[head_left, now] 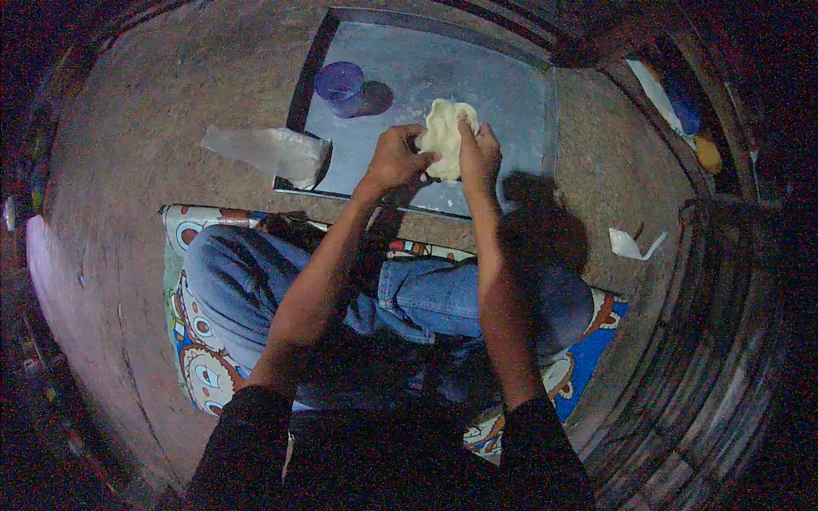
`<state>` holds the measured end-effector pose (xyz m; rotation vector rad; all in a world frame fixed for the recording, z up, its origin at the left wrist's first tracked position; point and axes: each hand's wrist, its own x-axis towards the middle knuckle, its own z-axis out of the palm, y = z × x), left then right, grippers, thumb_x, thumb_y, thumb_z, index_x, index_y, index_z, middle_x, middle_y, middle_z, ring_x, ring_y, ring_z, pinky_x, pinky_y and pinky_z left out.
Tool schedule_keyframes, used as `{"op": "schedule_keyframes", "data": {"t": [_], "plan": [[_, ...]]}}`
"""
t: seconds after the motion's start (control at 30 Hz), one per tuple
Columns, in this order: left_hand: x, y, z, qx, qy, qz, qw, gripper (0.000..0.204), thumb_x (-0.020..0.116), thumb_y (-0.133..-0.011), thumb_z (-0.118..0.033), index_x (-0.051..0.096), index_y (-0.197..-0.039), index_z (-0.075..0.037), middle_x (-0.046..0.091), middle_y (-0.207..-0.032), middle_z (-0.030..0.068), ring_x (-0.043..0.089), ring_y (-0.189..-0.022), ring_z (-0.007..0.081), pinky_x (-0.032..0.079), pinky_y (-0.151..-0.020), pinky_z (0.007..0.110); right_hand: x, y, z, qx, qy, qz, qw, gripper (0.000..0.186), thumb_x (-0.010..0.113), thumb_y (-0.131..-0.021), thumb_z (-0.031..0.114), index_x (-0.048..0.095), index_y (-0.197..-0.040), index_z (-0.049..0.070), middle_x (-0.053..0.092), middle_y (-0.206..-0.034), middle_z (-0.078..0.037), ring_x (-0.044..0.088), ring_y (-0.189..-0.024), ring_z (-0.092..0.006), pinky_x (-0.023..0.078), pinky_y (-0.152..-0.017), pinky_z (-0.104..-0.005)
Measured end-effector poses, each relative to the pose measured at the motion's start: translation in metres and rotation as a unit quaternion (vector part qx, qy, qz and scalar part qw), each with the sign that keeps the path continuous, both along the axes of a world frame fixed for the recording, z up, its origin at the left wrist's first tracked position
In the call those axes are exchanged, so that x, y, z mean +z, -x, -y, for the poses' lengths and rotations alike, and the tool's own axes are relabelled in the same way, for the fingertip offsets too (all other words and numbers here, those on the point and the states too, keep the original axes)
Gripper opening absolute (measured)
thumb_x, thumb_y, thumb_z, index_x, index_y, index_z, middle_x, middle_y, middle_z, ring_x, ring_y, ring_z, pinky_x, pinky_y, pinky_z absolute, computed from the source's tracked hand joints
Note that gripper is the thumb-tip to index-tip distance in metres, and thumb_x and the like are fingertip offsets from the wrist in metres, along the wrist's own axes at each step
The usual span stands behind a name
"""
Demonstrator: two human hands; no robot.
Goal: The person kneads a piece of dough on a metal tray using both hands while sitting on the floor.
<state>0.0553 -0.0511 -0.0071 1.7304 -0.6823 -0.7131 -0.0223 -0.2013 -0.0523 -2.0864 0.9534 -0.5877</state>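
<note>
A pale yellow, flattened piece of dough (447, 140) is held up over a large shallow metal tray (409, 55). My left hand (397, 159) grips its left edge, thumb and fingers pinched together. On the other side my right hand (479, 153) holds the right edge, with the thumb lying on the front face. The dough's outline is uneven, and its back is hidden from me. Small pale crumbs lie on the tray below my hands. Toward the tray's far left, a purple translucent cup (339, 83) stands beside its shadow.
A crumpled clear plastic bag (268, 153) overlaps the tray's near left corner. On the floor to the right lies a white scrap (626, 244). I sit cross-legged on a cartoon-printed mat (200, 358). Slatted dark boards (699, 341) stand at right.
</note>
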Motion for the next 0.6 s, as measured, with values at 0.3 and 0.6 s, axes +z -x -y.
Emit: {"op": "schedule_keyframes", "data": {"t": [0.3,0.6], "plan": [[-0.014,0.013,0.017,0.102,0.139,-0.238,0.956,0.041,0.058,-0.091,-0.033,0.057,-0.101,0.006,0.064,-0.086,0.0121,0.059,-0.071,0.0173,0.048,-0.061,0.033,0.007,0.001,-0.025,0.011,0.135,-0.067,0.989,0.030,0.053,-0.091,0.022,0.057,-0.115,0.005,0.064,-0.095,-0.019,0.061,-0.089,-0.0375,0.048,-0.074,-0.0507],[-0.011,0.016,0.020,0.281,0.062,0.087,0.954,0.034,0.052,-0.095,-0.029,0.056,-0.095,0.004,0.063,-0.073,0.0223,0.064,-0.069,0.0335,0.046,-0.060,0.042,0.047,-0.004,-0.046,0.046,0.154,-0.076,0.984,0.023,0.050,-0.093,0.022,0.054,-0.109,0.006,0.063,-0.090,-0.024,0.060,-0.083,-0.0451,0.046,-0.070,-0.0543]]}}
